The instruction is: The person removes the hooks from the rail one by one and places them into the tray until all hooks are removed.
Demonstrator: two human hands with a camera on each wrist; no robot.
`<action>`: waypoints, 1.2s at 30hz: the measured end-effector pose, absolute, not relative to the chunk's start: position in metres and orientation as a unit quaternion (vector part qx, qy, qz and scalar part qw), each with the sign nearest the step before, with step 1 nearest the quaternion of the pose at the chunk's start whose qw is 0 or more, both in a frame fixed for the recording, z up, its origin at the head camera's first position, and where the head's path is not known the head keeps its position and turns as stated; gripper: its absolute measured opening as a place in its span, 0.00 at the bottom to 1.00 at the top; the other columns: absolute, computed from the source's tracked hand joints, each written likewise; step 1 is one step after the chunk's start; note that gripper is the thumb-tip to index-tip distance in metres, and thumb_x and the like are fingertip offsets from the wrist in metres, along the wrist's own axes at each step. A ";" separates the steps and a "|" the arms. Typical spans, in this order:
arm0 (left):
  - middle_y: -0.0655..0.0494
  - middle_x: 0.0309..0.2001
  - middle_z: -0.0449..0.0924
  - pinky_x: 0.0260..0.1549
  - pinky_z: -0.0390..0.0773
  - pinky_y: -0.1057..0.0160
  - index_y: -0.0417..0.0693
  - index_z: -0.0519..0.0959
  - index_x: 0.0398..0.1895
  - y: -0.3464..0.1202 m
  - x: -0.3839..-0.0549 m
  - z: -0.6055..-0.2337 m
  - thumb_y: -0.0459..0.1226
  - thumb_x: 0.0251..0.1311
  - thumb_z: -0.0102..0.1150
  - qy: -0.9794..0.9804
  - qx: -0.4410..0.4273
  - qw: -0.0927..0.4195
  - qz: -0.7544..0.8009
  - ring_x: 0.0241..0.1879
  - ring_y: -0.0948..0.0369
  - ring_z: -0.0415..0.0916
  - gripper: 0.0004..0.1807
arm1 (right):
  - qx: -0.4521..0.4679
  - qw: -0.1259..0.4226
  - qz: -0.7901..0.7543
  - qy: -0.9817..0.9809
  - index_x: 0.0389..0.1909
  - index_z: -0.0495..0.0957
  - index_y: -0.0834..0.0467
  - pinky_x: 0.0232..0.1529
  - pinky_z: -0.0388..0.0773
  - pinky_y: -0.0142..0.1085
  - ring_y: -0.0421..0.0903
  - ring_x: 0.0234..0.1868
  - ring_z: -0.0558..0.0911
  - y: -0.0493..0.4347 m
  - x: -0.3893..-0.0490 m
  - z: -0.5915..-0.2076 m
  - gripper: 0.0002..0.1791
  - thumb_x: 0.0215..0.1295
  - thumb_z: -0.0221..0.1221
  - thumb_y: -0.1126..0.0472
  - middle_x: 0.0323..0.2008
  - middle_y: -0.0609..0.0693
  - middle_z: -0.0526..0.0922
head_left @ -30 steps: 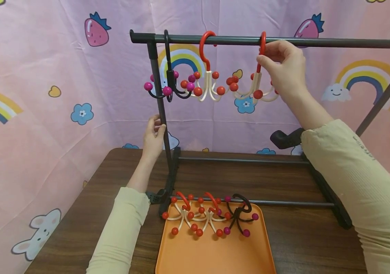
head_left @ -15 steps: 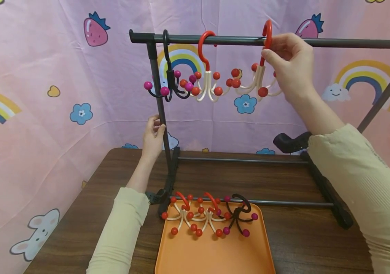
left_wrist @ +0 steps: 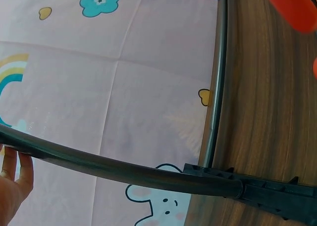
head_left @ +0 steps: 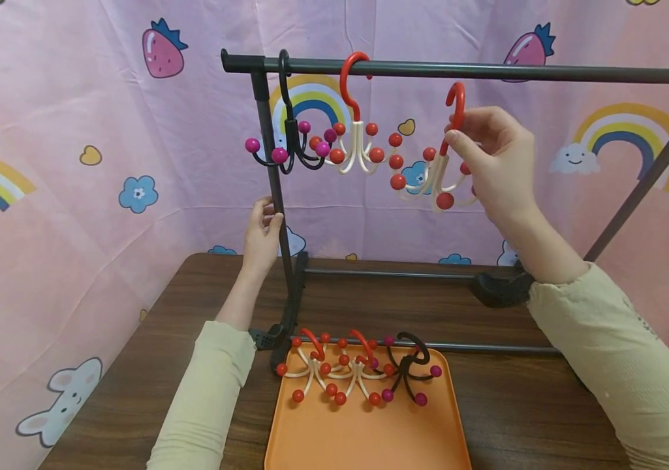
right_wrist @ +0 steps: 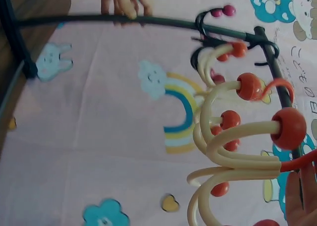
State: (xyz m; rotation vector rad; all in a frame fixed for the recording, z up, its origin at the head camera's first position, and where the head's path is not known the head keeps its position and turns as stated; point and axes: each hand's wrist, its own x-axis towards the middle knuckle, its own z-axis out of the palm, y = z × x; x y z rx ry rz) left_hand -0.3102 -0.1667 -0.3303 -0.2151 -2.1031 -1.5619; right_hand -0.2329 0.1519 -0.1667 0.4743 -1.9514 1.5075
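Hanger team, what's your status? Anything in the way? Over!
Right hand: pinching cream, red-balled hanger by its curved red hook, below dark tubular rail. Left hand: holding dark upright pole. Nothing seen between hook and rail.

Rack [head_left: 516,72] and tray [head_left: 369,438] cropped by the head view's edges
The rack's right foot is mostly hidden by a sleeve [head_left: 610,365]; in the right wrist view, the held hanger [right_wrist: 262,162] is cut off.
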 end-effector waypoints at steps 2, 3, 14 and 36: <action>0.40 0.51 0.68 0.49 0.68 0.50 0.45 0.64 0.59 -0.167 -0.310 -0.329 0.35 0.65 0.46 -0.771 -0.078 0.251 -0.579 0.47 0.48 0.69 0.19 | 0.193 0.308 0.576 -0.732 0.43 0.78 0.57 0.35 0.73 0.29 0.40 0.41 0.79 0.149 -0.230 -0.176 0.12 0.59 0.59 0.61 0.36 0.41 0.81; 0.39 0.51 0.68 0.49 0.68 0.50 0.45 0.64 0.59 -0.167 -0.310 -0.329 0.34 0.65 0.46 -0.771 -0.077 0.251 -0.580 0.47 0.48 0.69 0.19 | 0.199 0.304 0.582 -0.727 0.43 0.78 0.58 0.33 0.73 0.29 0.40 0.41 0.79 0.148 -0.229 -0.180 0.11 0.58 0.59 0.62 0.35 0.41 0.81; 0.43 0.50 0.70 0.49 0.69 0.52 0.49 0.65 0.58 -0.166 -0.306 -0.335 0.39 0.65 0.47 -0.779 -0.077 0.268 -0.561 0.46 0.51 0.70 0.19 | 0.218 0.252 0.589 -0.736 0.42 0.77 0.63 0.32 0.75 0.30 0.39 0.36 0.80 0.136 -0.205 -0.228 0.13 0.58 0.60 0.62 0.32 0.38 0.82; 0.44 0.50 0.70 0.50 0.70 0.52 0.50 0.64 0.58 -0.165 -0.307 -0.331 0.41 0.65 0.47 -0.785 -0.075 0.271 -0.552 0.48 0.51 0.71 0.19 | 0.322 0.075 0.618 -0.714 0.40 0.77 0.61 0.39 0.78 0.40 0.50 0.34 0.82 0.096 -0.155 -0.298 0.09 0.58 0.58 0.67 0.36 0.57 0.80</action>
